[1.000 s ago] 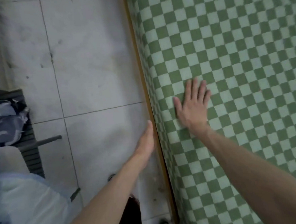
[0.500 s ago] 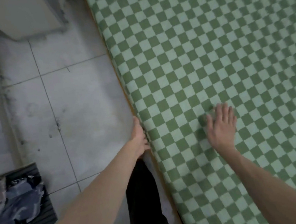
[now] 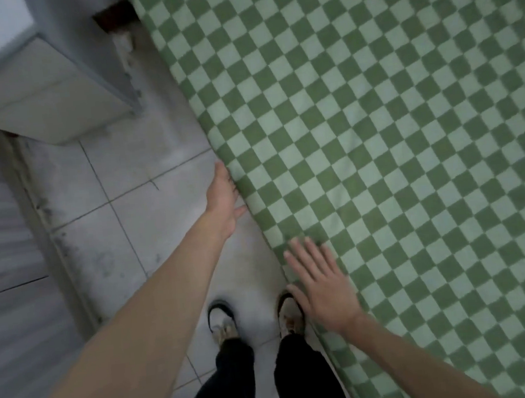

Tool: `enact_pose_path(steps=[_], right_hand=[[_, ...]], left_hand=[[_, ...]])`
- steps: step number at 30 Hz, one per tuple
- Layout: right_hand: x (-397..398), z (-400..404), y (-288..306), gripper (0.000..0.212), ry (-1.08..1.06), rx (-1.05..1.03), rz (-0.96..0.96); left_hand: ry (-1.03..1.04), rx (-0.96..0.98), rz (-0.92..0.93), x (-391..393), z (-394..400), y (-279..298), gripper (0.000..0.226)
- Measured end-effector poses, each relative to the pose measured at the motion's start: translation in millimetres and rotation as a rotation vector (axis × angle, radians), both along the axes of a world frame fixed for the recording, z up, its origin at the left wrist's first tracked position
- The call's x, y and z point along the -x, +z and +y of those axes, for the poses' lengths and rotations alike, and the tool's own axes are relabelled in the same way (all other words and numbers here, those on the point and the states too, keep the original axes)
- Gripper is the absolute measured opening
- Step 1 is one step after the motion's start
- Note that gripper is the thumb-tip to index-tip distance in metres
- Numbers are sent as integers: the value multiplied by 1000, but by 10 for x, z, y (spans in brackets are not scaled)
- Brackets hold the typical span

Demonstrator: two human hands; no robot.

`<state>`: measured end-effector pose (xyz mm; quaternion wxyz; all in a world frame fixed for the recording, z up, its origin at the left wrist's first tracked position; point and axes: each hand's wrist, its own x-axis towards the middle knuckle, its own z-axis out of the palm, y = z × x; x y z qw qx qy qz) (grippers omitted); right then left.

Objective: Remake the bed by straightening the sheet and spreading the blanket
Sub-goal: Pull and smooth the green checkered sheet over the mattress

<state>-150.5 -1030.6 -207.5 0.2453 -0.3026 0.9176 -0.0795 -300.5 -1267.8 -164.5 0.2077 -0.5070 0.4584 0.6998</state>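
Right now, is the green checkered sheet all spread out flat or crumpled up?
Spread out flat. The sheet shows neat, even squares with no bunches, and the right hand lies on it with straight fingers near the edge.

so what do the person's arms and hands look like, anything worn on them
Both forearms are bare as far as the picture shows, with no sleeve in view. The left hand and right hand carry no glove, and no ring, watch or bracelet shows.

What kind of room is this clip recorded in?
Most likely a plain bedroom: a bed under a green checked sheet, a pale tiled floor alongside it, and a light cabinet by the wall. Both hands work the sheet's edge.
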Motion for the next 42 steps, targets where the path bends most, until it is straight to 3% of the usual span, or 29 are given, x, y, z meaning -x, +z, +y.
enact_pose_path(steps=[4,6,9,11,14,17,19,21,23,25,27,30,34,37,38,40,42], right_hand=[[1655,77,124,68,-609,-70,123],[2436,79,117,74,-927,-93,97],[3071,-371,-1,80,-1132,-138,60],[3137,-1031,-100,76,-955,-142,142],[2959,-1873,-245,72,-459,-113,198],[2945,-2176,-222,68,-111,-108,144],[3173,-2126,-111,64,-33,-59,133],[3653,-1983,-1,63,-140,-54,190],[4262,-1715,31,64,-530,-112,223],[4833,-1513,45,72,-989,-169,165],[5246,-1652,-37,80,-1189,-170,92],[5599,-2512,-195,78,-1047,-181,213],[5721,-3627,-276,77,-505,-54,271],[5935,-3701,-240,69,-77,32,229],[6130,-3575,-232,65,-26,62,241],[6514,-3143,-202,63,-238,54,329],[7029,-2699,-223,69,-752,-32,333]], left_hand=[[-25,-101,-61,409,-221,-70,79],[-22,-155,-85,599,-377,-189,87],[2,-193,-113,1009,-676,-409,91],[16,-188,-152,1272,-934,-587,90],[-3,-176,-142,1710,-1308,-667,82],[38,-103,-121,2194,-1638,-590,70],[76,-37,-93,2546,-1834,-413,60],[124,6,-38,2924,-2033,-283,49],[104,62,41,3286,-2198,-226,47],[60,94,31,3573,-2337,-232,60],[34,116,0,3772,-2471,-326,51],[-9,128,-56,4013,-2651,-508,51],[-64,120,-69,4329,-2870,-532,62],[-77,132,-60,4505,-2986,-550,69],[-74,133,-71,4558,-3016,-578,75],[-71,145,-87,4580,-3014,-588,88],[-80,164,-115,4711,-3086,-597,100]])
